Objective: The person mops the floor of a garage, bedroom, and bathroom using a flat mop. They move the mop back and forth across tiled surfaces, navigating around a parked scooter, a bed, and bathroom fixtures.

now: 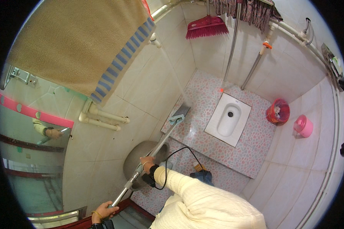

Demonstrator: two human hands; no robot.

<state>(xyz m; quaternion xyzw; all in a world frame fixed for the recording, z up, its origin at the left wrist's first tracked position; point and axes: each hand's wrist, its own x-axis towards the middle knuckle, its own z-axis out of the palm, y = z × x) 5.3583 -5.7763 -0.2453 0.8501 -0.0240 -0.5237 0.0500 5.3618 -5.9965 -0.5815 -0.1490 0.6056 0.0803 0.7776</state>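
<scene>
I hold a long-handled sponge mop (162, 144) slantwise across the view. My left hand (103, 212) is closed around the silver end of its handle at the lower left. My right hand (147, 164) grips the handle further up, beside a grey basin (137, 154) that partly lies behind it. The mop's grey head (180, 112), in a light blue-green holder, is at the left edge of the raised tiled floor (195, 126). Water streams from a white pipe outlet (154, 40) on the left wall and falls near the mop head, where the floor looks wet.
A white squat toilet (221, 126) is set into the raised floor. Right of it are a red bin (278, 112) and a pink container (304, 126). A red broom (206, 27) and a string mop (248, 13) hang at the back. A brown towel (80, 42) hangs upper left, above a mirror (32, 152).
</scene>
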